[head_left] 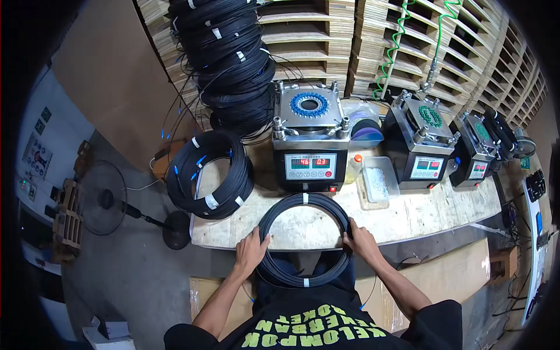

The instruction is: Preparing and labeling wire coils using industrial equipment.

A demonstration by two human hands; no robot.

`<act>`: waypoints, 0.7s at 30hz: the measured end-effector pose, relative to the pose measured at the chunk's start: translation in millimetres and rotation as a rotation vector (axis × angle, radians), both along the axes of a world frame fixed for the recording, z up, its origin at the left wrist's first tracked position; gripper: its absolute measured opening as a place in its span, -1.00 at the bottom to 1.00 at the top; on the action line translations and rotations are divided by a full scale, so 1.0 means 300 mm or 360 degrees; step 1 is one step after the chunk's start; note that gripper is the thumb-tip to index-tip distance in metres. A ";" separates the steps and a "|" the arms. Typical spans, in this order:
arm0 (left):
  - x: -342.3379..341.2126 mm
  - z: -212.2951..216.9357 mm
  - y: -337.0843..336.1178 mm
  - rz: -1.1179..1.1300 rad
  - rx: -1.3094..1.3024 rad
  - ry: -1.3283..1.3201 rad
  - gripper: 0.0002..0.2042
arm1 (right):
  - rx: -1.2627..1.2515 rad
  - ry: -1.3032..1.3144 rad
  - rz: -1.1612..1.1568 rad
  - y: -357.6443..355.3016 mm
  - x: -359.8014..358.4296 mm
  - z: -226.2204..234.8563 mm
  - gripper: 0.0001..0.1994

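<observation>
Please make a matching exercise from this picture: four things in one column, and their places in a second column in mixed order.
Things:
1. black cable coil
2. clear plastic tray
3. floor fan
4. green spiral hose

Places:
A. on the floor, left of the workbench
B. hanging before the wooden pallets at the back
C. held at the near bench edge by the left hand and right hand
D. on the bench between two machines

Pairs: 1-C, 2-D, 3-A, 4-B
</observation>
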State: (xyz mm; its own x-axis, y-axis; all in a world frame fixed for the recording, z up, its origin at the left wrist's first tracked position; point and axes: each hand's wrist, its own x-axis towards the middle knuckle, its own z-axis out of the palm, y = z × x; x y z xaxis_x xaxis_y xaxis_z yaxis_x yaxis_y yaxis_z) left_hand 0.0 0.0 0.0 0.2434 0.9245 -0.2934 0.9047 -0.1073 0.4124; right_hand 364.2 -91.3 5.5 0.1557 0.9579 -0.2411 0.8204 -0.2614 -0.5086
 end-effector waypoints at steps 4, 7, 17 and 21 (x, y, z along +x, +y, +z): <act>0.016 0.054 -0.002 -0.0015 0.0220 -0.0009 -0.32 | -0.0036 -0.0225 -0.0014 0.011 -0.007 0.041 -0.36; -0.010 0.091 0.031 0.0042 0.0228 -0.0003 -0.24 | 0.0095 -0.0180 -0.0065 0.020 0.032 0.058 -0.37; 0.013 0.239 0.323 -0.0189 0.0099 -0.0097 -0.59 | 0.0163 0.0299 0.0075 0.270 0.325 0.136 -0.59; 0.132 0.387 0.591 -0.0132 0.0045 -0.0959 -0.61 | 0.0663 0.0828 0.0018 0.548 0.313 0.408 -0.66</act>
State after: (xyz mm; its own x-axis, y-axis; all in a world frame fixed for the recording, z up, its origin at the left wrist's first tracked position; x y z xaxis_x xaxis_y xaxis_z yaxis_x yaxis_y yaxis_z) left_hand 39.7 177.3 116.0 0.4307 0.9007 -0.0569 0.5008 -0.1860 0.8454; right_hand 458.1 73.2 127.9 0.1082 0.9882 0.1088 0.4420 0.0502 -0.8956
